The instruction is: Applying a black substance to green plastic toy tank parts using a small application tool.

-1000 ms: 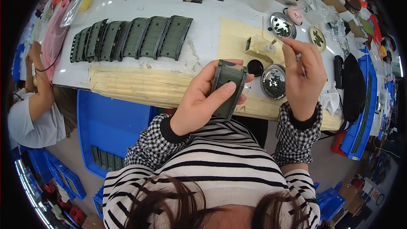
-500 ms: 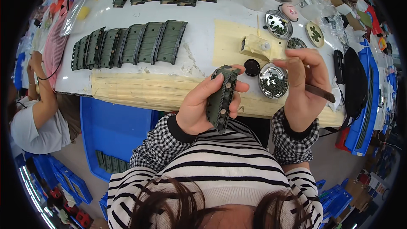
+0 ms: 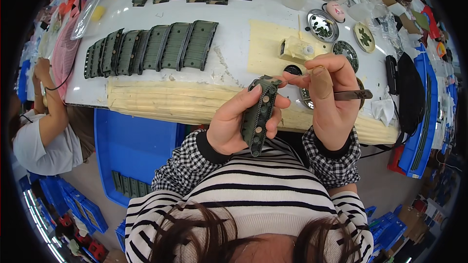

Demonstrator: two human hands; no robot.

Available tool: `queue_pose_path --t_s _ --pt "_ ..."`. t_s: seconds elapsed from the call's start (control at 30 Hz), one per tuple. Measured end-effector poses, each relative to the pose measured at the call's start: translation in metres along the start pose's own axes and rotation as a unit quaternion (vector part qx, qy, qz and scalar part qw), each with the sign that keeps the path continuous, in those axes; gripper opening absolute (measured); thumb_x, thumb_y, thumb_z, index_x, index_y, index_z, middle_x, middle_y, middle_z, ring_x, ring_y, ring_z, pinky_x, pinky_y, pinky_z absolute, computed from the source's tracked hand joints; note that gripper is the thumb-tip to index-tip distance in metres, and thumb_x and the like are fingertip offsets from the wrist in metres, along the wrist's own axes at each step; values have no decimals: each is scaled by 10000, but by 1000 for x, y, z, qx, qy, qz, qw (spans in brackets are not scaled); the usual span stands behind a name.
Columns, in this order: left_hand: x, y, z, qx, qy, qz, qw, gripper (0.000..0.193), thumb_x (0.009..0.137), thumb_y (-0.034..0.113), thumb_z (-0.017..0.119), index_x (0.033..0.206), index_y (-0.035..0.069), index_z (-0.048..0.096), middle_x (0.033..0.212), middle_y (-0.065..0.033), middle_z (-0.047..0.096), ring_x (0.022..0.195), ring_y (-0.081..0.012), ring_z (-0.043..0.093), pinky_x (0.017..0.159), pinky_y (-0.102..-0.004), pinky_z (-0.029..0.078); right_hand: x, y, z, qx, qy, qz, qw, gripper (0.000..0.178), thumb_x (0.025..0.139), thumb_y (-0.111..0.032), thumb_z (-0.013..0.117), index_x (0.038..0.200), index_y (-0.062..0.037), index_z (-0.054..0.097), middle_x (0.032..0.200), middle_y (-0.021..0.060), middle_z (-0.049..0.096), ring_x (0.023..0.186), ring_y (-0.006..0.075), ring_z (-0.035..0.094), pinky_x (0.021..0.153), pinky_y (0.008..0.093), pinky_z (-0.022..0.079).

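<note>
A green toy tank hull [image 3: 257, 119], with black wheels and toothed tracks along its side, is held upright in my left hand [image 3: 229, 122]. Its thumb lies on the hull's face and its fingers wrap behind. My right hand [image 3: 334, 102] is closed around a pair of tweezers [image 3: 353, 95], whose dark flat end sticks out to the right. Between its thumb and forefinger a thin pick [image 3: 295, 78] points left at the hull's upper end. Whether its tip touches the hull, I cannot tell.
Rows of green hull pieces [image 3: 158, 46] lie on the white table [image 3: 234, 14]. Metal dishes [image 3: 336, 31] of small green parts, a black cap [image 3: 292, 69] and a tape-wrapped block [image 3: 291, 48] sit at right. A blue bin [image 3: 139, 136] is below; another person [image 3: 46, 131] works at left.
My right hand has moved left and slightly down, bringing the thin pick to the hull's upper end. The tweezers have swung nearly level. My left hand has barely shifted with the hull.
</note>
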State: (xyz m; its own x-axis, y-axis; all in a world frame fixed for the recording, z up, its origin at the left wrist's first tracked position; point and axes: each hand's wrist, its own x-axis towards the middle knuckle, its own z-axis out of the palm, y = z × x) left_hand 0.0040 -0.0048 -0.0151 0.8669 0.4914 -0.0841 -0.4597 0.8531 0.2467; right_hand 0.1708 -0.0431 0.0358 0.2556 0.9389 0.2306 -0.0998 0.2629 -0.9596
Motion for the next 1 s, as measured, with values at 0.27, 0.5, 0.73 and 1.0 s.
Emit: queue_pose_path --t_s 0.27,0.5,0.73,1.0 --pt "0 3 -4 10 -17 11 1000 498 1024 308 350 1428 20 303 1105 -113 626 795 -182 573 668 -311 510 6 3 -6 42 36 12 998 155 963 -86 539 1028 54 542 904 75 579 748 120 626 755 269 570" --pt "-3 16 13 247 38 68 966 553 1038 300 291 1500 32 151 1291 -180 506 1039 -200 576 945 -355 479 28 22 -42 -371 133 -142 908 74 913 -12 602 961 43 613 808 -10 564 622 40 446 498 188 312" --pt "-11 23 15 567 50 125 813 521 974 126 501 1450 6 328 1338 -113 500 1138 -142 522 970 -260 399 22 9 -32 -411 156 -196 877 79 892 -34 637 916 40 628 844 35 572 629 75 506 577 201 430" --pt "-8 25 26 692 43 156 704 450 868 59 599 1308 5 529 1093 -113 620 955 -161 568 858 -274 427 -1 -3 -9 -93 -56 -27 994 94 958 -44 523 1013 32 525 970 74 554 881 126 631 739 218 493"
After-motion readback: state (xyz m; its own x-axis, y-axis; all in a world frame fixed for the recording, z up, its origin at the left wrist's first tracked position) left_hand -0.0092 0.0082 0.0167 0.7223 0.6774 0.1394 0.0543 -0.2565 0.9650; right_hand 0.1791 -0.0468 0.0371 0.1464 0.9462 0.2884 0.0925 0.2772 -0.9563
